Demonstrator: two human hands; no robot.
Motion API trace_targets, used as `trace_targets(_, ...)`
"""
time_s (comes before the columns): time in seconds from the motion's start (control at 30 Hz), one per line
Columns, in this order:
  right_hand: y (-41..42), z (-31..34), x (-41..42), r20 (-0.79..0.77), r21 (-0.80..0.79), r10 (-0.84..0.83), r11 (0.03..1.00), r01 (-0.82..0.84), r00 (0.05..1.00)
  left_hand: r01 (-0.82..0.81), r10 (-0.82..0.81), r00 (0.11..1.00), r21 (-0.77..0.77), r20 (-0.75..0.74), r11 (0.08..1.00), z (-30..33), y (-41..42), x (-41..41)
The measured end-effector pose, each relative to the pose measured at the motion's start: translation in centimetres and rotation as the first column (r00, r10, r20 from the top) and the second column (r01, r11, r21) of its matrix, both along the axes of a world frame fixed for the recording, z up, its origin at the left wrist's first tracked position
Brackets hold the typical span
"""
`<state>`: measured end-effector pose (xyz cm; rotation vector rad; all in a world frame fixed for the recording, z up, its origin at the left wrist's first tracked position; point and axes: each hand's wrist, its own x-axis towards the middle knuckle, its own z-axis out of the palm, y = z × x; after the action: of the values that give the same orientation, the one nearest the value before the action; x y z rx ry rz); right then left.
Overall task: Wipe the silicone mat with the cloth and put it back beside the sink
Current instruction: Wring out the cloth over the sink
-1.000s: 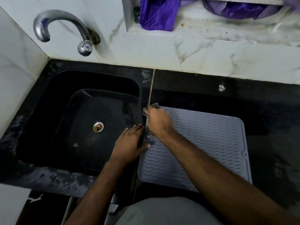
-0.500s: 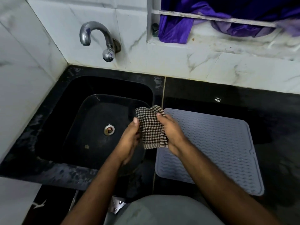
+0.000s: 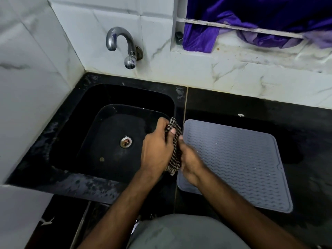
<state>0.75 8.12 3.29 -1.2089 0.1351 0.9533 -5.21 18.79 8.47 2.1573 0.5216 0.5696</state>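
Observation:
A grey ribbed silicone mat [image 3: 239, 164] lies flat on the black counter, just right of the black sink [image 3: 111, 139]. A black-and-white checked cloth [image 3: 173, 150] is bunched between both hands over the sink's right edge. My left hand [image 3: 156, 150] grips the cloth from the left, fingers curled round its upper part. My right hand [image 3: 190, 160] holds the lower part from the right and overlaps the mat's left edge. Most of the cloth is hidden between the palms.
A chrome tap [image 3: 124, 47] sticks out of the white tiled wall above the sink. A drain [image 3: 126, 141] sits in the basin's middle. Purple fabric [image 3: 251, 22] hangs in a window recess at the back right. Dark counter [image 3: 296, 137] surrounds the mat.
The cloth was lifted off the mat's left corner and spread between both hands over the sink. Now it is squeezed into a narrow bundle. The camera view shifted.

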Motion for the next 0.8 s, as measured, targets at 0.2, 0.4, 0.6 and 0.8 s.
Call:
trace_targets(0.2,0.5,-0.5,-0.7,0.344,-0.334,0.13,0.942,-0.008,0.93,-0.038,0.036,0.999,-0.489,-0.012,0.871,0.3,-0.4,-0.5)
trace_targets(0.4,-0.8,0.6,1.0,0.485,-0.507,0.349,0.859,-0.068,0.802,-0.131,0.144,0.99,-0.481,-0.012,0.867,-0.2,-1.9,-1.4)
trace_targets(0.6,-2.8,3.1,-1.1,-0.059,0.096,0.154,0.984,-0.148,0.986,-0.059,0.027,0.998,-0.596,-0.063,0.801,0.4,-4.4,-1.2)
trace_targets(0.8,-4.5,3.7,-0.8,-0.043,0.238,0.314,0.925,-0.296,0.948,-0.079,0.229,0.912,0.402,-0.339,0.912,1.6,-5.2,-1.9)
